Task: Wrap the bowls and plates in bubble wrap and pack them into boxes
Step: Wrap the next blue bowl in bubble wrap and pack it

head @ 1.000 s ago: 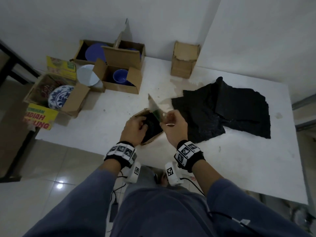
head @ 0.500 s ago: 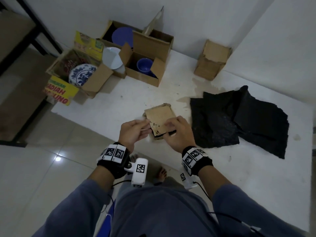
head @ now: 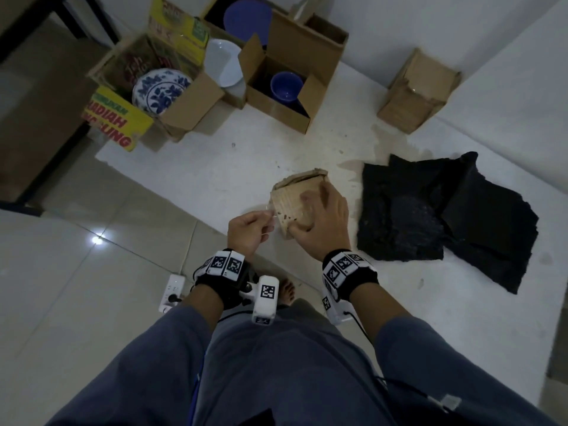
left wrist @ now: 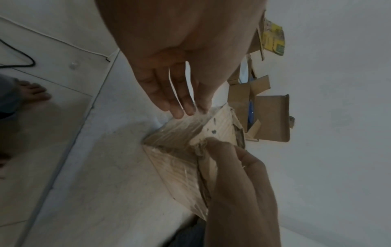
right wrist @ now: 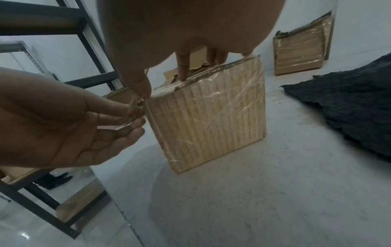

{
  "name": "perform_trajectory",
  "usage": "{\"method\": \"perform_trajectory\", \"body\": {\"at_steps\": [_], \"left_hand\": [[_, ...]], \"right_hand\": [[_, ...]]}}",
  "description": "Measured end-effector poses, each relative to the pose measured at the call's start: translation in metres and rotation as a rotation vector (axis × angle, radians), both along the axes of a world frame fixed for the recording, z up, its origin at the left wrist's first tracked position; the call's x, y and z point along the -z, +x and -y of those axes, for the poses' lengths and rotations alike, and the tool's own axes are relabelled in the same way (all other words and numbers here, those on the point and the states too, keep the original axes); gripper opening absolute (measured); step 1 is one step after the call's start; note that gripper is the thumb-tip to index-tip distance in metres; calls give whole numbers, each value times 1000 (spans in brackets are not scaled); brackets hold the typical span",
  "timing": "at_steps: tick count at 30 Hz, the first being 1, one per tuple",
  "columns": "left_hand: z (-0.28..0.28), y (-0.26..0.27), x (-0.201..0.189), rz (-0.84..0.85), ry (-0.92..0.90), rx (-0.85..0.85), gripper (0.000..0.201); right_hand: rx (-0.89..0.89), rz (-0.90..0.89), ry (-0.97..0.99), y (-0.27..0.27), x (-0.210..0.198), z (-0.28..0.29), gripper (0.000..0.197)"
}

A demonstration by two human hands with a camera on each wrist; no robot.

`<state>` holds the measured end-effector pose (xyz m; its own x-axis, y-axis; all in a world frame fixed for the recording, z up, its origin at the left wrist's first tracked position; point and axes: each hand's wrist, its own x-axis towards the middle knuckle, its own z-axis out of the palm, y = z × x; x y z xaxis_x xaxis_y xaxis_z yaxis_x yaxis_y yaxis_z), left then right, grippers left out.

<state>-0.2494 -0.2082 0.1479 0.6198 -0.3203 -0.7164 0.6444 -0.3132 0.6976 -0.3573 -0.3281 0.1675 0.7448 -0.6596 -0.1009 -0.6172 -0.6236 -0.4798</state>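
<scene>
A small cardboard box (head: 295, 198) stands closed on the white table (head: 215, 167), clear tape (right wrist: 222, 100) across its ribbed side. My right hand (head: 310, 210) lies over the box top, fingers (right wrist: 183, 71) pressing on the lid and thumb at the near corner. My left hand (head: 270, 218) is just left of the box and pinches a loose end of clear tape (right wrist: 137, 107) at that corner. Black bubble wrap (head: 445, 216) lies in a pile to the right. What is inside the box is hidden.
At the table's far left, open cartons hold a blue-and-white plate (head: 161, 90), a white plate (head: 222, 63), a blue plate (head: 247, 18) and a blue bowl (head: 285, 86). Another closed box (head: 418, 90) stands by the wall. A metal shelf (right wrist: 69, 50) is left of the table.
The box flap stood up with black wrap showing inside; now it is folded down under my right hand. My left hand has left the box and pinches tape at its corner.
</scene>
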Motion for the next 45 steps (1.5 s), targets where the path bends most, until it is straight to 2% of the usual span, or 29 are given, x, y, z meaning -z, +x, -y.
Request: {"method": "perform_trajectory", "body": {"at_steps": [5,11,14,16,20,24,28,32,39,45], "left_hand": [[9,-5,10,-101,-36,-63,10],[17,-17,14,-129,-93,-196,10],[17,-20,15,-182,-59,-235,40],[16,-22,18,-117,-20,-193,38],[16,-21,21,207,24,-23,2],[15,-16,20,269,76,75,11],[23,-9,2,136,76,116,18],[43,-10,-8,130,83,219,24],[83,-6,-13,49,96,114,18],[122,-1,-10,-3,71,23,16]], "right_hand": [[36,-96,-35,8,7,0,79],[28,-136,-94,10,10,0,85],[29,-131,-120,9,13,0,85],[27,-127,-138,9,14,-1,84],[29,-110,-169,9,15,0,84],[8,-112,-166,8,15,1,88],[-96,-124,-140,3,14,19,88],[-153,-159,-182,-1,13,40,85],[-79,-148,-99,-8,15,64,85],[-117,-147,-62,6,14,110,82]]}}
